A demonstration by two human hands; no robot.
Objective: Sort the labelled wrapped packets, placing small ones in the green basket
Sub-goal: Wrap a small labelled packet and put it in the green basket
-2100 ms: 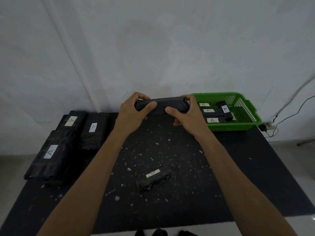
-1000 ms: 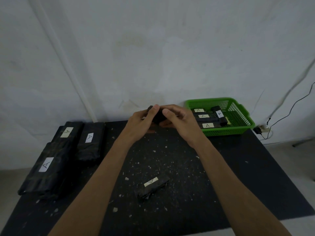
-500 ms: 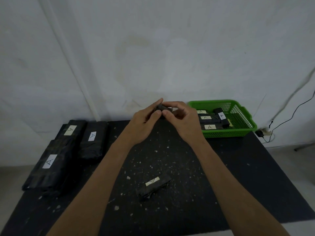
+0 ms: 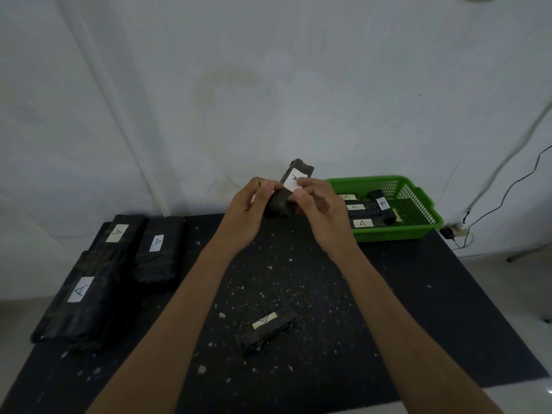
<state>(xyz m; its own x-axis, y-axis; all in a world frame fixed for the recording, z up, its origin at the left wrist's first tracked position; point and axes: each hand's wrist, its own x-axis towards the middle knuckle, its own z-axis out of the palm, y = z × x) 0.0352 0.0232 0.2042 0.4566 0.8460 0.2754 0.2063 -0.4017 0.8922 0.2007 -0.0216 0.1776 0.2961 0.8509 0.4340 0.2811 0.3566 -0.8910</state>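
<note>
packet [image 4: 294, 186] held tilted above desk [image 4: 418, 294] centre, label up, likely to read it | both hands' fingers [image 4: 307, 186] clamped on it | basket [image 4: 424, 218] at 2 o'clock, likely destination | another small packet [image 4: 265, 327] at 6 o'clock

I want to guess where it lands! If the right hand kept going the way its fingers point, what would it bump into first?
Probably the left hand. The right hand points leftward across the held packet both hands are gripping, though depth is hard to judge.
</note>
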